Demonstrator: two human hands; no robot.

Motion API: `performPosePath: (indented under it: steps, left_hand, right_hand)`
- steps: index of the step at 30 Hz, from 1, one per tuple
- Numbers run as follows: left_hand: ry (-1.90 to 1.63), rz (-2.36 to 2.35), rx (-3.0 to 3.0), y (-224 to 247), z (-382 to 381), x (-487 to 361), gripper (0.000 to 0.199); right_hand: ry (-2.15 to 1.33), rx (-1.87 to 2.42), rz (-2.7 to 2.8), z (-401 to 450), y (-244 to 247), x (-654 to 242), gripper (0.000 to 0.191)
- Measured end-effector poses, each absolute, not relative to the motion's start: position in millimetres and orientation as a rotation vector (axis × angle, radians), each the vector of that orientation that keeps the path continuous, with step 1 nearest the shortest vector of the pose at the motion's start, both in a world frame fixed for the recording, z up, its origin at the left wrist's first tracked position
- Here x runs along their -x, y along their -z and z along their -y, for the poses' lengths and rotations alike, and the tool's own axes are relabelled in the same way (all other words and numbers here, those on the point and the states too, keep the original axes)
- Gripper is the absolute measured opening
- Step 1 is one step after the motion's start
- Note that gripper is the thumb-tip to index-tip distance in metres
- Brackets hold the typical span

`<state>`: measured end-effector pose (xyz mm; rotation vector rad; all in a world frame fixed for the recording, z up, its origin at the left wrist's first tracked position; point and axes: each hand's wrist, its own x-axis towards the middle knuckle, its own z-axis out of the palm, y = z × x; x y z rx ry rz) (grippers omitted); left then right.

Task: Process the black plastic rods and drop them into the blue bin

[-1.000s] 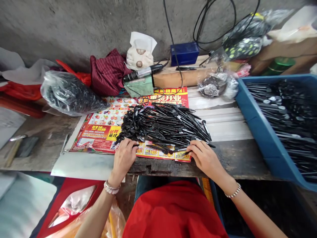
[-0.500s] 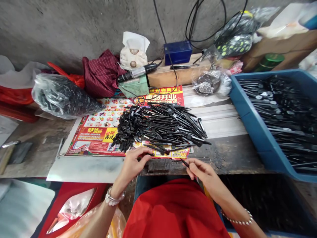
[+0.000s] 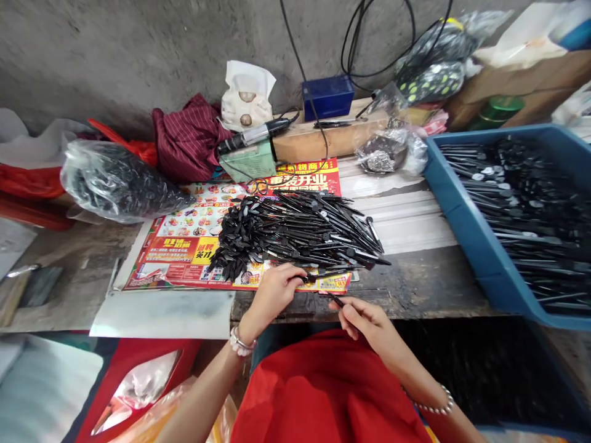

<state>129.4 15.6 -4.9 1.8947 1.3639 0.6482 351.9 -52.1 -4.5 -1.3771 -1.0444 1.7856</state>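
Note:
My left hand (image 3: 276, 289) is at the near edge of the pile, thumb and fingertips pinched on a slim black piece (image 3: 310, 278). To its right, my right hand (image 3: 362, 317) holds a thin, dark, pointed black stick (image 3: 336, 300) over the table's front edge, its tip towards the left hand. Beyond both hands lies a heap of black stick-like pieces (image 3: 305, 227), with flat, leaf-shaped black ends (image 3: 237, 231) bunched at its left. The heap rests on a printed red and yellow flyer (image 3: 170, 261). What exactly the pieces are, I cannot tell.
A blue bin (image 3: 466, 227) full of similar black sticks stands at right. A plastic bag of black pieces (image 3: 124, 181) lies at left. Along the wall are a maroon cloth (image 3: 187, 138), a tissue pack (image 3: 247, 98), a pen-shaped power tool (image 3: 253, 135) and a blue box (image 3: 327, 98).
My left hand has moved right and slightly away from me, to the pile's near edge. My right hand, still holding its black stick, has shifted slightly left.

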Motion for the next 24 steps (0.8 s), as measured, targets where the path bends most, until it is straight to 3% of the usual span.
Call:
performPosePath:
  steps: [11, 17, 24]
  left_hand:
    - [-0.852, -1.198, -1.447, -7.6, 4.0, -139.0, 0.023]
    - [-0.891, -1.127, -1.591, -15.4, 21.2, -153.9, 0.019]
    - [-0.755, -1.068, -1.242, -8.5, 26.0, -156.0, 0.015]
  right_hand:
    - [-1.776, 1.347, 0.891, 45.4, -2.7, -340.5, 0.051]
    - [-1.814, 1.309, 0.696, 44.1, -4.8, -325.6, 0.044]
    - [-1.713, 1.357, 0.841, 48.6, -2.9, -328.1, 0.038]
